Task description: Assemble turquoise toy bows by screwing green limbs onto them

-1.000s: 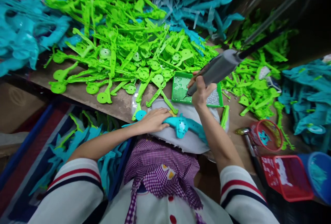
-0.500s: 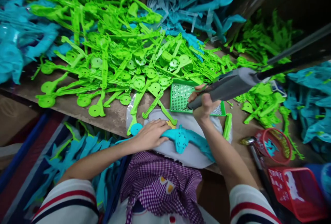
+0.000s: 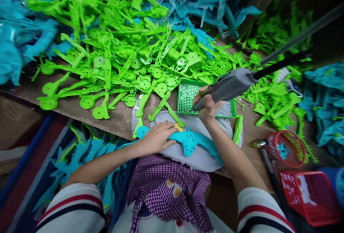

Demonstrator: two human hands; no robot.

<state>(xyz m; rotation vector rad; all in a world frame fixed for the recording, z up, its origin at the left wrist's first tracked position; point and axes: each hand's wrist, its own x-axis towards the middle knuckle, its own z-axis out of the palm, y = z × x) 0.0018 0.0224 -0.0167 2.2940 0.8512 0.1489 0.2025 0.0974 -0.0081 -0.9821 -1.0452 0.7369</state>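
My left hand (image 3: 157,137) lies flat, fingers together, pressing on a teal plastic toy part (image 3: 192,141) that rests on a grey pad (image 3: 197,157) at the table's front edge. My right hand (image 3: 208,105) is closed round a grey power screwdriver (image 3: 228,84) hanging from a dark cable. The tool's tip touches a green perforated screw tray (image 3: 188,96) just beyond the teal part. A yellow bit peeks out beside my left fingers.
A heap of bright green plastic parts (image 3: 120,53) covers the wooden table (image 3: 80,102). Teal parts (image 3: 16,39) pile at the left, back and right. Two red baskets (image 3: 287,147), a blue cup and a hammer (image 3: 259,145) sit at the right.
The screwdriver's body has swung a little in my right hand, its tip staying on the green tray. My left hand stays on the teal part. My head has shifted slightly.
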